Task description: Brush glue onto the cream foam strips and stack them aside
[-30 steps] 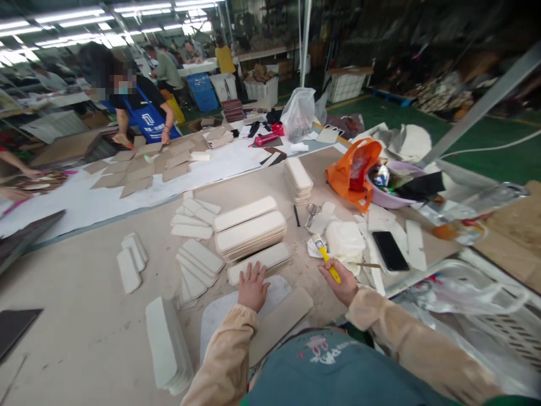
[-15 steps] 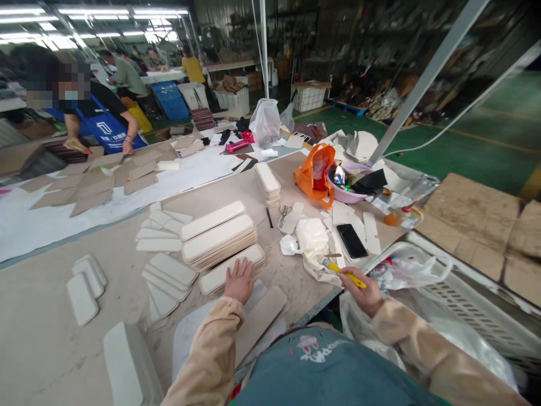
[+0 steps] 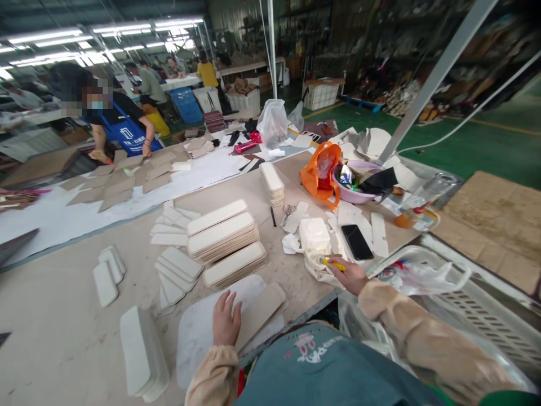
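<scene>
My left hand [image 3: 226, 318] is empty with its fingers apart, over a white sheet [image 3: 192, 332] and just left of a long beige rounded board [image 3: 264, 310]. Beyond it are stacks of cream rounded boards, a near stack [image 3: 234, 266] and a taller stack [image 3: 222, 234]. In my right hand [image 3: 354, 276] is a brush [image 3: 336, 264] with a yellow handle. Its head points into the opening of a white plastic container [image 3: 315, 237], where the bristles are hidden. The container rests on crumpled white material.
Fanned boards [image 3: 177, 270] and a thick stack [image 3: 141, 355] lie to the left. A phone [image 3: 357, 242], scissors [image 3: 288, 211], an orange bag [image 3: 323, 175] and a purple basin [image 3: 359, 192] are at right. A slotted crate [image 3: 477, 316] adjoins the table. A co-worker [image 3: 122, 124] stands across.
My left hand has left the top of the near stack and come back toward me over the white sheet. The brush in my right hand has shifted slightly left, its head deeper into the container.
</scene>
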Demonstrator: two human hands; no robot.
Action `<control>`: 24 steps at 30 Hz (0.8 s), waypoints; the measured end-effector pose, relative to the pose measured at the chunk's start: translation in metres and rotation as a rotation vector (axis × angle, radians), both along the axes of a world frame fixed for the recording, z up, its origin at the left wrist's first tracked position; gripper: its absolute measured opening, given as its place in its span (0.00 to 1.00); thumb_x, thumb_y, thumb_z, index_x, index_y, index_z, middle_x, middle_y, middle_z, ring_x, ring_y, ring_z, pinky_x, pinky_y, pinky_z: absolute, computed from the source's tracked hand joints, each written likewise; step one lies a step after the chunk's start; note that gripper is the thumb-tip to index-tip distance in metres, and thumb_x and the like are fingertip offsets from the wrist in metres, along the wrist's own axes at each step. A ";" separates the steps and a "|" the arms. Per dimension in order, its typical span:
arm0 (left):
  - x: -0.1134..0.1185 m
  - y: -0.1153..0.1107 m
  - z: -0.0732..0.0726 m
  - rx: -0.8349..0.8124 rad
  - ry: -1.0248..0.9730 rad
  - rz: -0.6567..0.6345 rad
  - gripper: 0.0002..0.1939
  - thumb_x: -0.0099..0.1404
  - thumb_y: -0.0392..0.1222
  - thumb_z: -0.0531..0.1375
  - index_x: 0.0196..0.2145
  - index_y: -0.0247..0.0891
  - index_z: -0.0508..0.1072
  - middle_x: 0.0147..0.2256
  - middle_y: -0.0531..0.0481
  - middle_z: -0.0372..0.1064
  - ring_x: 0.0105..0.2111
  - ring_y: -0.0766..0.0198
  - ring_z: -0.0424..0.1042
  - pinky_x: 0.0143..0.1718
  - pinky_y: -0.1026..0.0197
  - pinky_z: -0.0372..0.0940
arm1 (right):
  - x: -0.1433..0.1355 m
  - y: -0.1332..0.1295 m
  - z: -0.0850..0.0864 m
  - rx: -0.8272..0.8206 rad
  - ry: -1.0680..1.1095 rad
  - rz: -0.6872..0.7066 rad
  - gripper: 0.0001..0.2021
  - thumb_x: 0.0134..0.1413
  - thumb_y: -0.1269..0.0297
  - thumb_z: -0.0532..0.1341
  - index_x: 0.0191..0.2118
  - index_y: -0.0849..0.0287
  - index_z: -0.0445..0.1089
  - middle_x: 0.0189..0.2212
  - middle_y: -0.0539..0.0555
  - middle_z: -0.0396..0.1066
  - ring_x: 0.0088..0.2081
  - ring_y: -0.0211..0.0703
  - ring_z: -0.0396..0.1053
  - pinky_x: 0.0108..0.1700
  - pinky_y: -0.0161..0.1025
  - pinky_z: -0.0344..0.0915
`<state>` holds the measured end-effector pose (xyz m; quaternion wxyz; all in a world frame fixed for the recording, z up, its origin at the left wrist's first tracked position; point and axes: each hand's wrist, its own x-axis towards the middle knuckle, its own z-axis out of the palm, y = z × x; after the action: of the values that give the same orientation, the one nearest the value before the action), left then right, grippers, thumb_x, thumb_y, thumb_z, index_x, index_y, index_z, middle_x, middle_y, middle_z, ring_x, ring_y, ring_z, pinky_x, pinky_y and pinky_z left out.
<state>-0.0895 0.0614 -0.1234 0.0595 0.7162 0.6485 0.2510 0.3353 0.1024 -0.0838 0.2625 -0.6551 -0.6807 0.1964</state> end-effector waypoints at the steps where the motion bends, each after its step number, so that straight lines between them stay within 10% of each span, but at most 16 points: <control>1: -0.005 -0.016 -0.003 -0.040 -0.001 0.057 0.18 0.64 0.48 0.50 0.45 0.36 0.70 0.49 0.38 0.66 0.51 0.54 0.63 0.53 0.49 0.60 | 0.000 0.003 -0.002 0.007 -0.005 0.022 0.15 0.57 0.52 0.53 0.41 0.54 0.71 0.31 0.51 0.76 0.30 0.44 0.74 0.31 0.37 0.69; 10: -0.025 -0.108 -0.021 -0.466 0.024 0.544 0.24 0.58 0.50 0.52 0.49 0.33 0.67 0.53 0.37 0.61 0.55 0.52 0.59 0.57 0.52 0.55 | -0.004 0.018 -0.010 0.064 -0.028 0.024 0.12 0.54 0.53 0.56 0.36 0.50 0.74 0.27 0.48 0.76 0.27 0.45 0.74 0.28 0.39 0.70; 24: -0.014 -0.099 -0.007 -0.707 -0.090 0.730 0.29 0.58 0.53 0.51 0.51 0.32 0.67 0.42 0.37 0.70 0.44 0.53 0.69 0.47 0.55 0.61 | 0.024 0.002 0.013 0.072 -0.070 0.374 0.13 0.57 0.57 0.55 0.42 0.52 0.74 0.38 0.51 0.76 0.39 0.45 0.74 0.43 0.42 0.71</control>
<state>-0.1037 -0.0372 -0.1300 0.2346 0.3673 0.8986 0.0513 0.3591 0.1047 -0.0711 0.2208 -0.5137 -0.8059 0.1945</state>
